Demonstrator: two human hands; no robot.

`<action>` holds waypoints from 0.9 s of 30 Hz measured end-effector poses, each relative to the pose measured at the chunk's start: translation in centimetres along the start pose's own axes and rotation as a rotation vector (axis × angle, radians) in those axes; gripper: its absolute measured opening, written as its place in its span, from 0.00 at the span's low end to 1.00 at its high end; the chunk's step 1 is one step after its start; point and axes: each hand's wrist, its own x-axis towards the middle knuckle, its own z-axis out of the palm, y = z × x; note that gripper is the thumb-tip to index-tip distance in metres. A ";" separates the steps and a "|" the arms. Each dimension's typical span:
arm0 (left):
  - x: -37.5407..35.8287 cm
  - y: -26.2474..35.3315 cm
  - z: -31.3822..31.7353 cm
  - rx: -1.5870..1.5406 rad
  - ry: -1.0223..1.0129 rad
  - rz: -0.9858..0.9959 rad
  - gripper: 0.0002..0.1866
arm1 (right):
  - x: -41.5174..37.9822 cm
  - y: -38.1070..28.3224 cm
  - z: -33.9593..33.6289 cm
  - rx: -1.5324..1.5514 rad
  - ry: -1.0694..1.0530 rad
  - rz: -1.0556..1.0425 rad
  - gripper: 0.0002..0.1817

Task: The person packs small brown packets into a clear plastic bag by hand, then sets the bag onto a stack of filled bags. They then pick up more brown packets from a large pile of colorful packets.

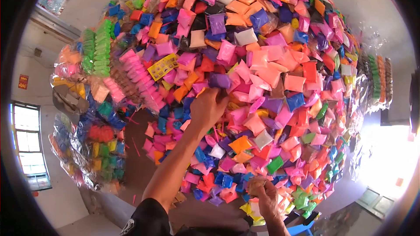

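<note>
A big heap of small, soft, sealed packets in many colours fills the middle of the view. My left hand (209,107) reaches into the heap, its fingers curled against a purple packet (220,81). The fingertips are partly hidden, but they appear closed on that packet. Low in the view, my right hand (267,197) is closed on a brown packet (256,187) between thumb and fingers. Beside the right hand lie yellow packets (248,209) and green packets (302,199). An orange packet (240,144) lies in the heap between my hands.
Strips of pink packets (142,81) and green packets (102,48) lie at the left. Clear bags of coloured packets (103,150) stand below them. A yellow printed card (162,67) rests on the heap. The brown tabletop (140,142) shows at left, a window (28,144) beyond.
</note>
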 end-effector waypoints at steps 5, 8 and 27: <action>0.3 -0.5 1.3 -0.059 0.020 0.005 0.17 | 0.0 0.6 -1.1 -0.026 -0.038 0.024 0.15; -0.1 -1.9 1.2 -0.187 -0.006 -0.044 0.17 | -0.2 0.2 -1.0 -0.074 -0.028 0.013 0.15; -22.6 6.6 -7.7 -0.660 -0.475 -0.084 0.16 | -2.8 -0.8 4.1 0.039 -0.217 -0.139 0.29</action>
